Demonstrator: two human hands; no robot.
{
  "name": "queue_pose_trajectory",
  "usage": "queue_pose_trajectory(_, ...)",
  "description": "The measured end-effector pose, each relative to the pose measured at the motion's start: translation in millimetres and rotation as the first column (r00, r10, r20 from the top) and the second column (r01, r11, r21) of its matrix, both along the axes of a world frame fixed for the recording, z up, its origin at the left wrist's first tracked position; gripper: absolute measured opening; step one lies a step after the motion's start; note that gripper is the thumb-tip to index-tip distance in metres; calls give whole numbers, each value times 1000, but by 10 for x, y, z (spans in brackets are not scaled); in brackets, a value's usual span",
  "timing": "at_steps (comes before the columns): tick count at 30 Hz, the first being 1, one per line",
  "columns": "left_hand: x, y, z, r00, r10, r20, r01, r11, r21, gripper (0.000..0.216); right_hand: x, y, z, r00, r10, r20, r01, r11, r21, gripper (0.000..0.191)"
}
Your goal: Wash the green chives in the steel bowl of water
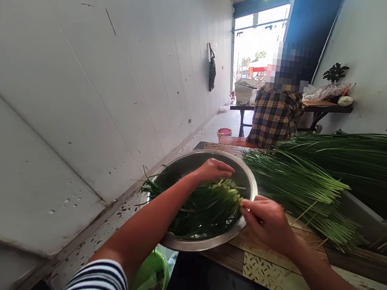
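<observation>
A wide steel bowl (201, 247) holds a tangle of long green chives (202, 212), their pale ends gathered toward the right rim. Over the bowl's far part, my left hand (213, 170) has its fingers stretched out above those pale ends, holding nothing I can see; its thumb is hidden. At the right rim, my right hand (267, 219) is closed, thumb and fingertips pinching the pale tip of the chives. More chives (303, 178) lie in a loose pile on the wood-patterned table (263, 268), to the right of the bowl.
A larger heap of long green leaves (367, 153) rests in a grey container (363, 210) at right. Below the bowl stands a green bin (149, 277) with scraps in it. A person in a plaid shirt (272, 115) sits ahead near the doorway. A white wall (78, 101) runs along the left.
</observation>
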State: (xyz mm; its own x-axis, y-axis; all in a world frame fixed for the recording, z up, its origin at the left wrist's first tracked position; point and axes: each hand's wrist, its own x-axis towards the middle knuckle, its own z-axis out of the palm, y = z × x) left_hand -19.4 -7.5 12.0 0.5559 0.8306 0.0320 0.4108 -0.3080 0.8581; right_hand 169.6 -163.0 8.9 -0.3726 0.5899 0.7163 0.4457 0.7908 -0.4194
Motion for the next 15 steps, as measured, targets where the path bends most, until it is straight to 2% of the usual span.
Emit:
queue_pose_trajectory(3,70,9,-107,990,-63,-127,76,992,98,35,-91,-115,9,985,107,134,-129,977,168,17)
queue_pose_trajectory(5,146,-8,-186,975,-77,-209,117,975,189,33,-106,-136,-9,981,95,169,-132,965,225,19)
queue_pose_trajectory(7,220,-36,-247,954,-93,-283,165,957,241,29,-96,-127,-30,981,86,171,-124,966,226,19)
queue_pose_trajectory(9,268,-61,-259,940,-96,-329,183,951,247,22,-76,-102,-50,987,88,137,-113,975,189,20)
queue_pose_trajectory(11,272,-69,-213,947,-50,-317,125,968,219,17,-53,-65,-73,995,72,63,-80,989,122,19)
queue_pose_trajectory(13,228,-59,-129,974,58,-220,-19,985,173,16,-21,-12,-101,999,-34,-39,34,999,-3,18)
queue_pose_trajectory(15,151,-40,-50,985,161,-62,-154,983,102,19,27,63,-127,972,-208,-108,183,962,-205,22)
